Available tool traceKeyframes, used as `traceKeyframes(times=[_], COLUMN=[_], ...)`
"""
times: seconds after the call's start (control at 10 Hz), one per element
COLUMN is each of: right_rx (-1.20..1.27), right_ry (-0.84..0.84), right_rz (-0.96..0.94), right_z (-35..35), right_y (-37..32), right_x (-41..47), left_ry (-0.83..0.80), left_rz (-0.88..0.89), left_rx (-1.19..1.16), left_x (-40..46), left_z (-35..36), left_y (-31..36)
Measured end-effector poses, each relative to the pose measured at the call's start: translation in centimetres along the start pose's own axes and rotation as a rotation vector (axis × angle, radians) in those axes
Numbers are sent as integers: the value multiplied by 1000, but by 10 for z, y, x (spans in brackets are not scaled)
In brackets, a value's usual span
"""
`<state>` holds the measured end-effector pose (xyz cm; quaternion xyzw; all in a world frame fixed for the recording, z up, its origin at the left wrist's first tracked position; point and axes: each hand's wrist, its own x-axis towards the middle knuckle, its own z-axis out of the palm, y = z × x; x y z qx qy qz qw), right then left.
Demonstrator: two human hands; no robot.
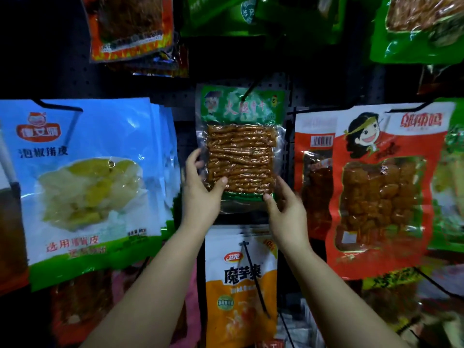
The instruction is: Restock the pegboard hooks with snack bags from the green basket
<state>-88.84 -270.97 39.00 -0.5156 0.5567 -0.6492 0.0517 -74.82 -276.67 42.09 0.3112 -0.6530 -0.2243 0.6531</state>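
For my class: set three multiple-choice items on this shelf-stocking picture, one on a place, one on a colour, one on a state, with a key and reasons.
1. Where does the orange and white bag hang?
A. Below the held bag
B. Above it
C. Left of the blue bag

2. What colour is the header of the held snack bag?
A. Blue
B. Green
C. Pink

3. How is the held bag being handled?
A. One hand only
B. Lying untouched
C. Gripped by both hands

Key: A, it shows beneath, between the forearms; B, green band above the brown sticks; C, left hand and right hand grip its lower corners.
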Motion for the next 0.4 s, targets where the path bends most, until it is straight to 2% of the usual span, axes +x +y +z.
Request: traceKeyframes(times=[0.3, 0.4], right_rx=[-80, -103], right_ry=[-81, -139], right_rz=[113, 228], right_z=[-2, -9], right_y=[23, 29], right_x=[-6, -28], left_ry=[7, -70], left_rz=[-42, -245], left_rx=[171, 136], left_x=[-8, -35], left_z=[-4, -10], left_y=[-10, -15])
